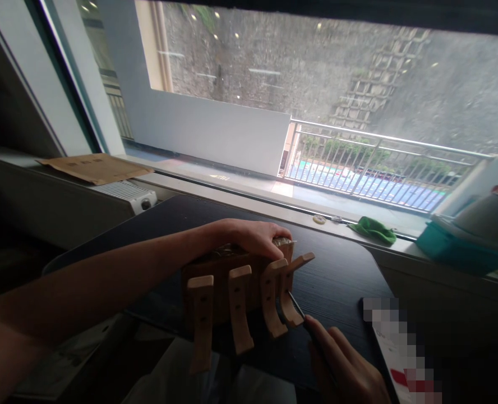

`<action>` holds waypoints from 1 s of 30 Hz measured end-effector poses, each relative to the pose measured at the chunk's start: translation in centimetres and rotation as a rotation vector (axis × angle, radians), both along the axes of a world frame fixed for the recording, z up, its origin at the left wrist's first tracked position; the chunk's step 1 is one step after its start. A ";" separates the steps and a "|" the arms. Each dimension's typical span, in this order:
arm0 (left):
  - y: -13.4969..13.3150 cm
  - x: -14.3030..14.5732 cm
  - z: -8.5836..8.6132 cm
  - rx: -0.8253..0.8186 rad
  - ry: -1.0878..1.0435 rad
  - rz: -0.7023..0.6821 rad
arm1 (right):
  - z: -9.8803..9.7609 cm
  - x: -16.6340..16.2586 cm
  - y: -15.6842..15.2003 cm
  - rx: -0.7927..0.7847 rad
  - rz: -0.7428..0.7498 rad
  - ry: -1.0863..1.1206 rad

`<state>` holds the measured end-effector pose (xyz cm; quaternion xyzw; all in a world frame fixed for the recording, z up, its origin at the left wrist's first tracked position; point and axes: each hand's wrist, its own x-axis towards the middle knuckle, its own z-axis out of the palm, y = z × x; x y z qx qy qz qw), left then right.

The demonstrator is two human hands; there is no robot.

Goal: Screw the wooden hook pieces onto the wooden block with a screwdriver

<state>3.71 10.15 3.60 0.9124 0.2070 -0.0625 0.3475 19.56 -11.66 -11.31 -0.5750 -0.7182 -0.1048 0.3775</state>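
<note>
On the dark table sits a brown wooden hook rack (221, 270), its front fitted with several pale curved wooden hooks (239, 300) that have dark screw holes. My left hand (258, 237) is closed over the top of the rack near its right end, the thumb coming down behind the hooks. A screwdriver (298, 306) is in my closed right hand (346, 359), its thin shaft reaching up to the rightmost hook (290, 310). That hook is tilted compared with the others. Whether the tip sits in a screw cannot be made out.
The black table (328, 264) stands against a window sill. On the sill lie a green cloth (373, 230), a roll of tape (318, 219) and a teal bin (455, 244). A brown envelope (95, 167) rests at left. A partly blurred flat item (396, 348) lies at the right edge.
</note>
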 end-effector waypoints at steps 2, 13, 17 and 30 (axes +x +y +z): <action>0.0 0.0 0.0 -0.005 -0.001 -0.001 | -0.1 0.1 0.2 -0.009 0.016 -0.001; 0.5 0.0 -0.2 -0.034 0.009 -0.004 | -0.1 0.2 0.6 0.007 0.026 -0.031; 0.6 0.1 -0.1 -0.020 0.010 -0.003 | 0.0 0.1 0.6 -0.023 0.026 0.010; 1.0 -0.1 -0.2 -0.055 0.002 0.010 | -0.4 0.0 0.8 -0.024 0.002 0.092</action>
